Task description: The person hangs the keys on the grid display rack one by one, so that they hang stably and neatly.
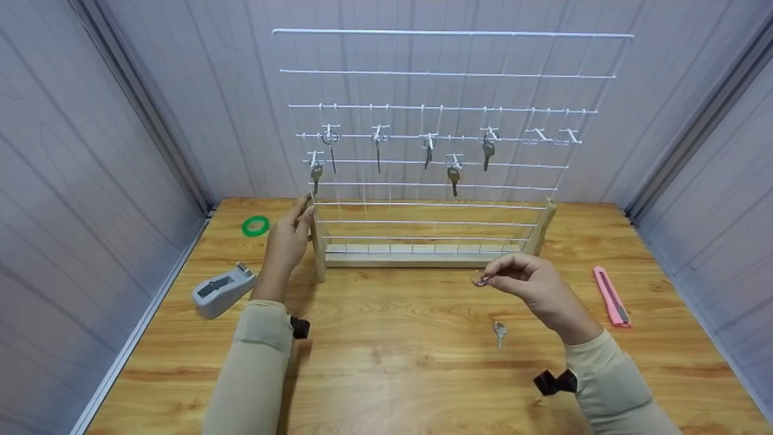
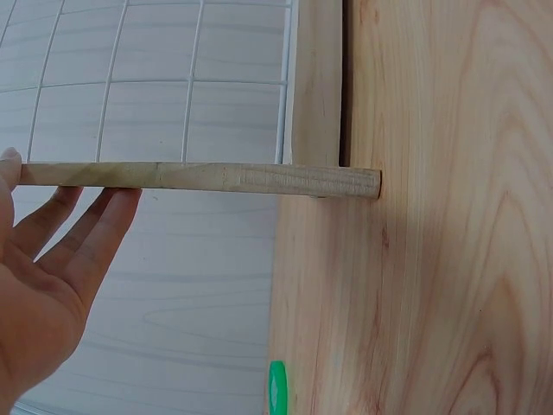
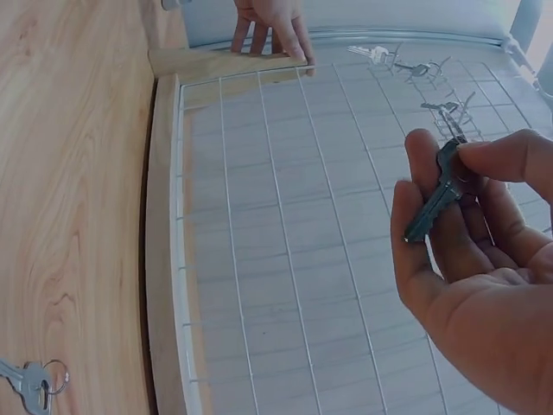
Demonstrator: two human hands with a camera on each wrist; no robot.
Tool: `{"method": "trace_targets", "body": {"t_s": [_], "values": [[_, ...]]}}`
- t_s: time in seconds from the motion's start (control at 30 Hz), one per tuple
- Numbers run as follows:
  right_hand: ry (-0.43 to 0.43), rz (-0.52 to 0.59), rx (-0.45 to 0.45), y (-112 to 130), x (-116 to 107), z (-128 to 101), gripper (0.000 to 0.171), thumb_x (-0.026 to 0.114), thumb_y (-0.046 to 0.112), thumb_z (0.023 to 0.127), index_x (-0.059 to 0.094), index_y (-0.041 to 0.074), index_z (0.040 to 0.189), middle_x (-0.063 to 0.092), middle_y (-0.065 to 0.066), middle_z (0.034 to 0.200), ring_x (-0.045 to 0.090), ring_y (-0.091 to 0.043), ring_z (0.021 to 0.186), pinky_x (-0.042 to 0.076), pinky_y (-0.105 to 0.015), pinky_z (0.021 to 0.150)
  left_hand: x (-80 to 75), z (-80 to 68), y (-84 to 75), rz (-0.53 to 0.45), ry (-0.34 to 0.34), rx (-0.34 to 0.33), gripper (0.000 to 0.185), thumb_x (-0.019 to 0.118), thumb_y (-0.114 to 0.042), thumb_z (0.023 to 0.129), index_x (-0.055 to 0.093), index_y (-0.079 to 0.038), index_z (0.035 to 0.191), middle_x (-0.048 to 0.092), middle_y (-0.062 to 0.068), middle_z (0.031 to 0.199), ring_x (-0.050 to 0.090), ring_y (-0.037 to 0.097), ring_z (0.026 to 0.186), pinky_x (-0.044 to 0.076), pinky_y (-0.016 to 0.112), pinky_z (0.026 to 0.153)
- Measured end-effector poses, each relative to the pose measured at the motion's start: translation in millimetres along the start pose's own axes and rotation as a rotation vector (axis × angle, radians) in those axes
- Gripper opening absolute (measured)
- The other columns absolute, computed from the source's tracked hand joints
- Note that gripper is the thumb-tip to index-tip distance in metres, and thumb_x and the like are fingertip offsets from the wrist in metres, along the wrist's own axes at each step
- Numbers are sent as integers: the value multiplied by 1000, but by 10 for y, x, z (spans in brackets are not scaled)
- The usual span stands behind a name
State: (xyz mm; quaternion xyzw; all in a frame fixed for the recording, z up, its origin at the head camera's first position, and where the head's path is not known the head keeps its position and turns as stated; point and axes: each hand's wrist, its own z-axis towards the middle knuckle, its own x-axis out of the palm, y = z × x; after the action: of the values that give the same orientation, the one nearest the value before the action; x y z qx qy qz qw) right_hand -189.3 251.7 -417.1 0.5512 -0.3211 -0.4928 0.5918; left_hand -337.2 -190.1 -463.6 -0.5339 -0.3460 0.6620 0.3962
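Observation:
A white wire grid rack point(image 1: 453, 33) stands in a wooden base across the table. My left hand point(image 1: 288, 240) grips its left wooden post point(image 2: 216, 178), thumb on one face and fingers on the other. Between thumb and fingers, my right hand point(image 1: 537, 291) pinches a key point(image 3: 445, 192) with a ring, in front of the base's right part. Several keys hang from hooks on the grid, among them a lower key point(image 1: 454, 181) and a key at far left point(image 1: 316, 177). Another key point(image 1: 500, 335) with a ring lies on the table, below the right hand.
Left of the rack are a green tape roll point(image 1: 255, 226) and a grey tape dispenser point(image 1: 220, 293). A pink box cutter point(image 1: 612, 297) lies to the right. Two more hooks point(image 1: 537, 134) project from the grid's right side. Pale panels enclose the table point(image 1: 392, 386).

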Motion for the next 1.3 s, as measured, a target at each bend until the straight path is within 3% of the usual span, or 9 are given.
{"method": "trace_targets", "body": {"t_s": [0.1,0.23,0.33,0.53,0.73,0.97,1.17,1.3], "values": [[-56,5,-7,31,18,-1,18,70,-2,100,66,-15,111,78,7,104,77,-9,100,66,-23,93,2,15,3,-4,4,3,53,48,-43,114,43,-30,165,48,11,167,55,40,147,64,51,105],[-149,31,-9,75,33,2,8,71,-6,97,73,-3,104,77,6,102,74,-7,98,64,-21,92,1,18,18,7,6,16,53,48,-43,114,43,-29,165,48,11,167,56,40,147,64,52,105],[-193,83,-26,112,18,7,17,69,-11,97,75,4,101,76,4,102,72,-7,96,63,-21,89,-3,17,30,10,4,25,53,48,-42,114,43,-28,165,50,12,166,57,40,146,64,53,104],[-193,224,-48,202,-67,41,21,60,-12,102,71,6,103,73,4,104,69,-9,93,62,-21,81,-10,22,36,3,2,35,52,49,-41,114,44,-28,165,52,14,164,60,39,143,66,50,101],[-196,351,-121,307,-158,149,29,58,-9,105,77,13,100,74,5,107,70,-7,94,61,-18,82,-12,10,28,27,8,41,57,46,-47,113,41,-27,166,49,17,165,58,43,144,65,53,102],[-405,336,-144,594,-204,302,32,59,-15,101,80,9,98,79,0,98,72,-10,89,62,-19,81,-2,16,44,26,-9,70,55,47,-44,114,44,-25,165,53,18,162,60,44,142,66,53,99],[-623,348,-245,876,-270,502,25,62,-18,98,79,1,97,80,-7,96,73,-13,84,62,-20,75,-10,18,47,22,-9,79,53,48,-42,114,45,-25,164,53,17,162,60,44,142,67,52,98],[-721,353,-313,1006,-314,643,20,66,-17,96,79,-2,97,80,-8,95,74,-13,83,61,-20,70,-3,19,33,26,-4,70,53,47,-42,114,45,-25,165,52,17,163,59,44,142,67,52,98]]}}
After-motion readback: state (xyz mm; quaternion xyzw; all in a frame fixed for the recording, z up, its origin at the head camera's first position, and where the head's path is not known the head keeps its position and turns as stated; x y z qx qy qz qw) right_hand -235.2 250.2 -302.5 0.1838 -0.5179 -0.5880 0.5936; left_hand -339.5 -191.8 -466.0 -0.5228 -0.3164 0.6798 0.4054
